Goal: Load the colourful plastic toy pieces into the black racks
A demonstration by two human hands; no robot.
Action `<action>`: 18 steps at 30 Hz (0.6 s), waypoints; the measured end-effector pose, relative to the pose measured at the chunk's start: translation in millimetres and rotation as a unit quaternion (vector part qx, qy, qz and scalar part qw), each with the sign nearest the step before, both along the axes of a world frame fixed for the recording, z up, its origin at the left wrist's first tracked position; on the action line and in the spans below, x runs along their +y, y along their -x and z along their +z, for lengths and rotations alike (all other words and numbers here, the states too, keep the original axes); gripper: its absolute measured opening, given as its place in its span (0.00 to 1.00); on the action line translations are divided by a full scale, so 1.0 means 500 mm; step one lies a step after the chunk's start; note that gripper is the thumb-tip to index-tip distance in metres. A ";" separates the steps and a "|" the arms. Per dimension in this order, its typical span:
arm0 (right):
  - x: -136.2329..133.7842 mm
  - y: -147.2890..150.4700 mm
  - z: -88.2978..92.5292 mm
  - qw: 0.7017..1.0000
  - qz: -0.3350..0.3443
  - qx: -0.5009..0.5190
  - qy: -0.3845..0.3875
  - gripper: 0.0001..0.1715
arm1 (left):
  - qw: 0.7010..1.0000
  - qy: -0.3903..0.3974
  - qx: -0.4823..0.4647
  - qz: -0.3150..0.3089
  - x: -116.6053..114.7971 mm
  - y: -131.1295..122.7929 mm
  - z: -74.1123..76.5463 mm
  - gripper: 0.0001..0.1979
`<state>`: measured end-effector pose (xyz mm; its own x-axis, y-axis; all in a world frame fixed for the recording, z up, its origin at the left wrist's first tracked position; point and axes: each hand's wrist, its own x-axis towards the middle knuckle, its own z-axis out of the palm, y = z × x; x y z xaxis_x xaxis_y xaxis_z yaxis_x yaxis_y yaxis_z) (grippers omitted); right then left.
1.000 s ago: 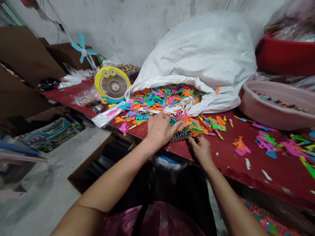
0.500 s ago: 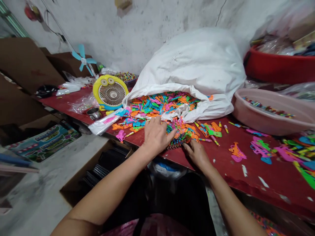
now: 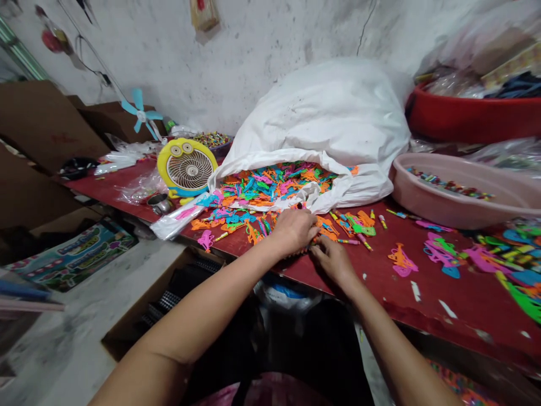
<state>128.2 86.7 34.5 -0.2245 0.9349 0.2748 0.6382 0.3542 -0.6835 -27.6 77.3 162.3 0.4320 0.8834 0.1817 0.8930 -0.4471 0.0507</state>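
Note:
My left hand (image 3: 295, 230) is bent over the small plastic pieces at the front of the table, its fingers curled down and largely hidden. Close by on its right, my right hand (image 3: 333, 259) has its thumb and fingers bent together, almost touching the left fingertips. What either hand grips is too small or covered to make out. Below them a dark ridged rack (image 3: 291, 259) shows only a sliver at the table edge. Bright plastic pieces (image 3: 236, 217) in orange, blue, pink and green lie around the hands. More fill the open mouth of a big white sack (image 3: 333, 118) behind.
On the right are a pink basin (image 3: 465, 208), a red tub (image 3: 473, 115) and loose piles of plastic pieces (image 3: 443, 254). A yellow fan (image 3: 191, 169), a metal cup (image 3: 159, 204) and plastic bags (image 3: 180, 220) stand left. Below sits a carton (image 3: 127, 321) of black racks.
My left hand has moved right, from the pieces left of the rack to beside my right hand, and now covers most of the rack. My right hand stays near the rack's right end.

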 end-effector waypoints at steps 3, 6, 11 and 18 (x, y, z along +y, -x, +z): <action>-0.007 0.000 -0.005 0.998 -0.023 0.061 -0.028 0.17 | 1.000 -0.003 -0.010 0.024 -0.001 0.000 -0.005 0.14; -0.009 0.006 -0.007 0.992 -0.020 0.094 -0.085 0.29 | 0.999 -0.014 -0.015 0.040 0.001 0.001 -0.011 0.14; -0.013 0.021 -0.005 0.993 -0.002 0.097 -0.072 0.32 | 0.999 -0.015 -0.023 0.044 0.006 0.004 -0.017 0.15; -0.010 0.030 -0.018 0.997 -0.037 0.058 -0.046 0.37 | 0.995 -0.029 -0.056 0.078 -0.001 0.011 -0.022 0.25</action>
